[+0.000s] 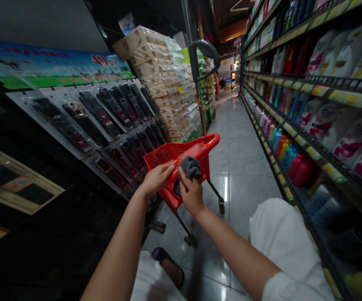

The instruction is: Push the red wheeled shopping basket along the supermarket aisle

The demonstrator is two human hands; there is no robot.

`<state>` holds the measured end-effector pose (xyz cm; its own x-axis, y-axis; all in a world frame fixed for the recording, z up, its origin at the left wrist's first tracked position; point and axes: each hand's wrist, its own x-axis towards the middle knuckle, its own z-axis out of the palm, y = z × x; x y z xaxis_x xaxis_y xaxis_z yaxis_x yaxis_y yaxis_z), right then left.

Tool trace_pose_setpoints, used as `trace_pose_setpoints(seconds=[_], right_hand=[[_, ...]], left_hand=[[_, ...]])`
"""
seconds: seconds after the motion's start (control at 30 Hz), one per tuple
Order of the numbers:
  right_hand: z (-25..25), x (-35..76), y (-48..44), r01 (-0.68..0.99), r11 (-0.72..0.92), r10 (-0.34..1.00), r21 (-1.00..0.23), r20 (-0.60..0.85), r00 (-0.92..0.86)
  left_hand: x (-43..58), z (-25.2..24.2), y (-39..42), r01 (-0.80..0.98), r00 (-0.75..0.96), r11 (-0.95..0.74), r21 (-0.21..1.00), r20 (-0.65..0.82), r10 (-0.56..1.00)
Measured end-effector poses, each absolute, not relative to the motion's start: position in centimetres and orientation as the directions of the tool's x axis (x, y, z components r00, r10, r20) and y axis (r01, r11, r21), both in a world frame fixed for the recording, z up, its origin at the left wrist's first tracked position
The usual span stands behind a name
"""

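A red wheeled shopping basket (177, 200) stands in the aisle in front of me, with casters below and a long pole ending in a grey loop handle (193, 62). My right hand (193, 194) is closed around a bunched dark grey cloth (191, 166), pressed against the near rim of the basket. Part of the cloth hangs below my fingers. My left hand (156, 180) lies at the rim to the left of the cloth, fingers stretched out and together. What its fingertips touch is partly hidden.
Packaged belts (101, 110) hang on a rack at left, beneath a price banner (58, 65). Stacked cartons (155, 79) rise behind the basket. Shelves of bottles (325, 121) line the right side. The grey tiled floor (240, 150) runs down the aisle. My knee (281, 234) is at lower right.
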<state>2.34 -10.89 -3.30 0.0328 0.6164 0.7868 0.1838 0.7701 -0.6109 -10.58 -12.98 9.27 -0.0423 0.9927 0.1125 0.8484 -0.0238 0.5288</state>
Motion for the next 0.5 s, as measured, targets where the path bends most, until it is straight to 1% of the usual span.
trace_pose_setpoints(seconds=[0.07,0.1,0.2,0.3,0.4,0.5], right_hand=[[-3.6,2.4,-10.8,0.181,0.783,0.606,-0.595,0.796,-0.005],[-3.6,2.7,-10.4,0.177,0.778,0.612,-0.603,0.791,0.004],[-3.3,4.0,-8.0,0.145,0.737,0.656,-0.661,0.750,0.084],[-2.7,5.7,-5.2,0.095,0.707,0.691,-0.701,0.713,0.120],[-2.4,7.0,-3.1,0.074,0.661,0.733,-0.747,0.664,0.149],[-2.6,7.7,-1.9,0.053,0.633,0.757,-0.773,0.631,0.169]], left_hand=[[-10.4,9.5,-13.1,0.870,-0.042,-0.016,0.493,0.107,0.993],[-10.2,9.7,-13.2,0.880,-0.047,-0.007,0.474,0.102,0.994],[-9.6,10.2,-13.8,0.903,-0.074,0.029,0.429,0.090,0.993],[-9.1,10.7,-14.1,0.921,-0.077,0.032,0.389,0.102,0.992],[-7.9,10.8,-13.6,0.955,-0.014,-0.044,0.292,0.193,0.981],[-5.6,10.6,-12.2,0.983,0.069,-0.119,0.140,0.317,0.946]])
